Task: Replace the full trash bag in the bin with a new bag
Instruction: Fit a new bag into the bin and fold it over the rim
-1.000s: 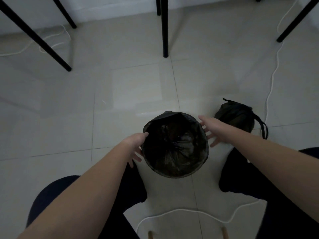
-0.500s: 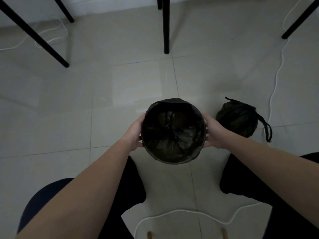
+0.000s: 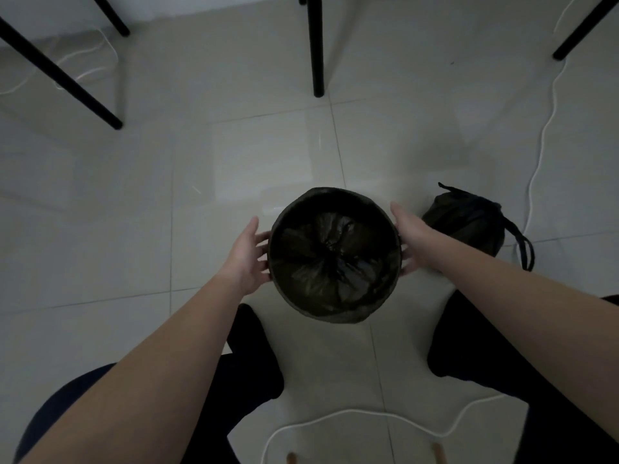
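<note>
Your bin (image 3: 335, 311) stands on the tiled floor (image 3: 234, 169) in the middle of the view, between your knees and the far table legs (image 3: 316, 45). A black bag (image 3: 331, 259) lines it: the plastic is folded over the rim all the way round and lies crumpled in folds at the bottom. In the dim light the bag looks empty, though the folds could hide something small.

Your left hand (image 3: 246, 259) is at the bin's left side, fingers spread and loose, their tips just at the rim. Your right hand (image 3: 413, 241) is at the right side, also with loose, straight fingers, the palm turned toward the bin wall. Neither hand is clenched; whether they touch the bin or hover just beside it cannot be told from this angle.

The full bag (image 3: 469, 222) sits on the floor just right of the bin, behind your right hand. It is tied at the top, with its drawstring loop trailing to the right.

A white cable (image 3: 539, 155) runs along the floor on the far right, and another (image 3: 351, 415) curves near your feet.
</note>
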Motion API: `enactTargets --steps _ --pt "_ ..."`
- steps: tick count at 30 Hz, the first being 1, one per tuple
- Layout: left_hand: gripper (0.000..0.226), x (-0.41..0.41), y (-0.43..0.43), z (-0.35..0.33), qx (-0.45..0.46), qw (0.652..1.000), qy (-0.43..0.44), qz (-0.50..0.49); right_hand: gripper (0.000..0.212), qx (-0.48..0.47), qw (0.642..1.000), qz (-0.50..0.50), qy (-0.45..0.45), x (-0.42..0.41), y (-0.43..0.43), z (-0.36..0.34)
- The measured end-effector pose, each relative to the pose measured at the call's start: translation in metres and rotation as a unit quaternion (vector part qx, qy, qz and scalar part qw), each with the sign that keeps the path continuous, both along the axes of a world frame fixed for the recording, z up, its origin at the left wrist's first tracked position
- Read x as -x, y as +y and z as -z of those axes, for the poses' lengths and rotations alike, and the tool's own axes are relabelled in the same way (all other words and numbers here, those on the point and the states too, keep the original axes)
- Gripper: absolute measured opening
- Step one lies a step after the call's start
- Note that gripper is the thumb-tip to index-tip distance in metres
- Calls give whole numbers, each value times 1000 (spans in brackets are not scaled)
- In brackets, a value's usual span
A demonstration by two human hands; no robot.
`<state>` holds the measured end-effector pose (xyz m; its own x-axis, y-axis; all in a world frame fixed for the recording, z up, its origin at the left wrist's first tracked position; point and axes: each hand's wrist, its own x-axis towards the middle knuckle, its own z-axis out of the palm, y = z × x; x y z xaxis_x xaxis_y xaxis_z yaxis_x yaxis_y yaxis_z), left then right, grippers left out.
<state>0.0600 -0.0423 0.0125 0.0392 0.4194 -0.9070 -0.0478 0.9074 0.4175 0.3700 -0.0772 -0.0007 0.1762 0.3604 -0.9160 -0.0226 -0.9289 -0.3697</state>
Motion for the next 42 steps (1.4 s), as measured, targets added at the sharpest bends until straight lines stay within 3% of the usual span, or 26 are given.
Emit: enactTargets --steps 2,4,7,12,14,18,21,27,30,32,33,36,42 --pt "68 3 4 5 -11 999 33 -9 81 3 999 -16 -48 -9 1 2" --pt "66 2 7 5 -2 993 98 58 77 -54 992 -16 -112 -15 6 3" --pt "59 -7 5 -2 20 989 84 117 60 -75 997 18 -9 -8 9 3" --pt "67 -3 2 -1 26 998 15 46 74 -47 996 28 73 1 0 14" --pt "66 2 2 3 34 999 16 18 76 -35 997 16 62 -2 1 14" --pt "61 0 3 0 46 991 89 84 67 -68 995 -14 -69 -8 9 9" --pt "63 -7 2 -7 45 993 62 89 58 -76 997 25 -1 -3 9 7" --pt "75 -3 -3 -4 75 992 41 97 64 -93 992 34 74 -3 3 10" --pt "87 -2 -4 -9 105 974 90 178 65 -107 994 -7 -35 -12 13 -1" --pt "91 -7 -5 -11 61 960 161 221 71 -79 982 -104 -139 -22 16 -10" --pt "86 -11 -4 -11 23 959 180 216 74 -45 977 -146 -147 -25 16 -14" --pt "66 -22 -3 -13 -46 971 151 177 79 66 985 -155 -43 -26 8 -25" --pt "52 -20 -5 -24 43 987 88 130 60 -66 998 -22 6 -13 14 -23"
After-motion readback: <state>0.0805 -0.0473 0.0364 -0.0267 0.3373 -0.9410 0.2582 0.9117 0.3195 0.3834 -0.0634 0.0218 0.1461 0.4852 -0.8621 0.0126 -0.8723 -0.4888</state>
